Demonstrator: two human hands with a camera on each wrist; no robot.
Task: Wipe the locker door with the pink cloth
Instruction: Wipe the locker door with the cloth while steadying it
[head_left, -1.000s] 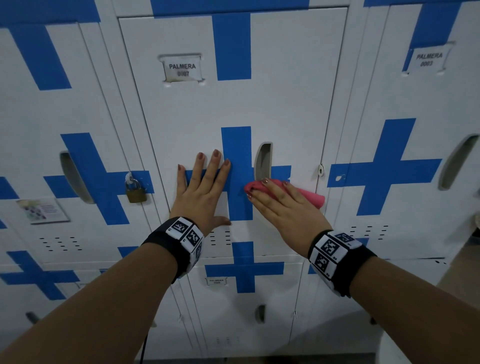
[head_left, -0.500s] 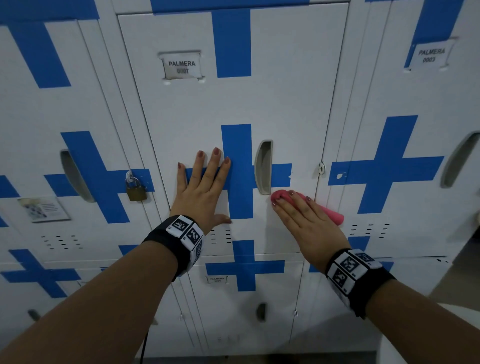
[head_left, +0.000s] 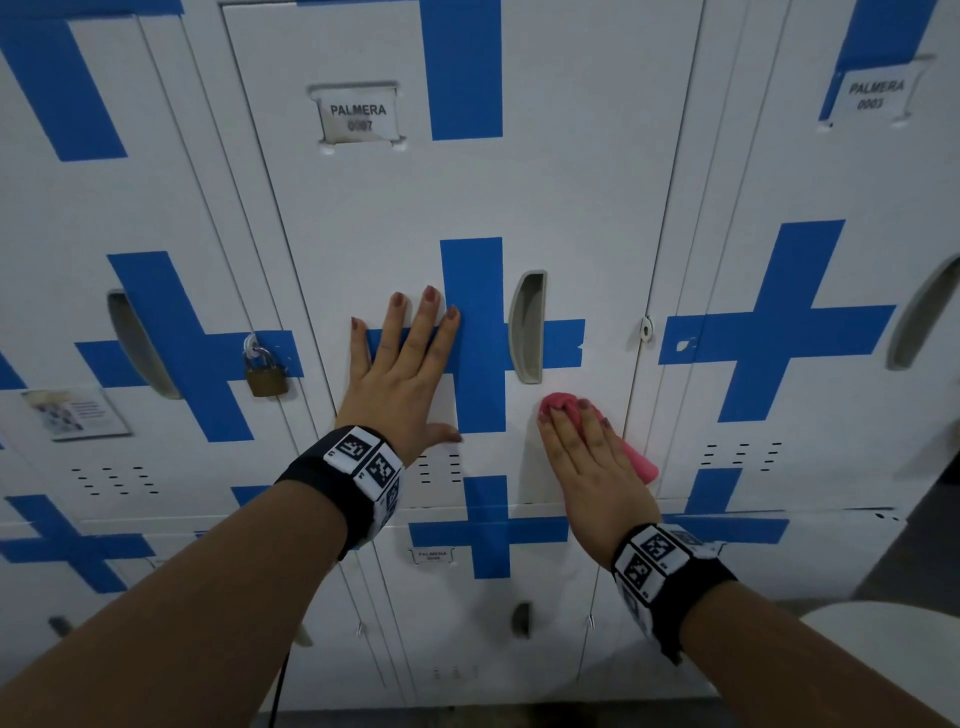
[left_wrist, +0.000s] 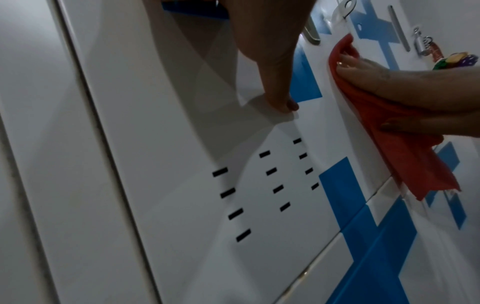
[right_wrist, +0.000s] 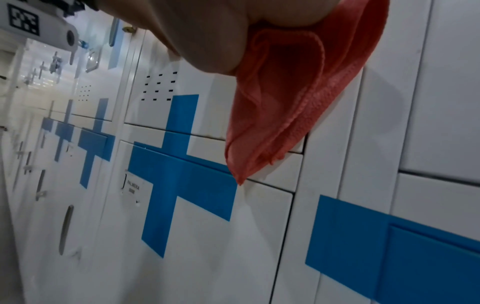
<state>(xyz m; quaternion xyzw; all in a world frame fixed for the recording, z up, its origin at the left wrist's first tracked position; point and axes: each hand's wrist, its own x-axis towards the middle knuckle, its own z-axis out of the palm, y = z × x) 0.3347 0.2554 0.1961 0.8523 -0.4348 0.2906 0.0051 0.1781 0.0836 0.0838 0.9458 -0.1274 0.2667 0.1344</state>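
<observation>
The white locker door (head_left: 571, 208) with a blue cross and a "PALMERA" label fills the middle of the head view. My left hand (head_left: 400, 374) lies flat on it, fingers straight, left of the recessed handle (head_left: 527, 327). My right hand (head_left: 587, 462) presses the pink cloth (head_left: 558, 402) against the door's lower right part, below the handle, with straight fingers. The cloth (left_wrist: 384, 127) shows under that hand in the left wrist view. A loose fold of the cloth (right_wrist: 285, 102) hangs down past the door's bottom edge in the right wrist view.
A brass padlock (head_left: 265, 376) hangs on the locker to the left. More lockers with blue crosses stand left, right and below. Vent slots (left_wrist: 265, 185) sit under my left hand. A pale rounded object (head_left: 883, 654) is at the lower right.
My right hand has slid the pink cloth down and to the right, from beside the handle to below it. My left hand has stayed flat in place.
</observation>
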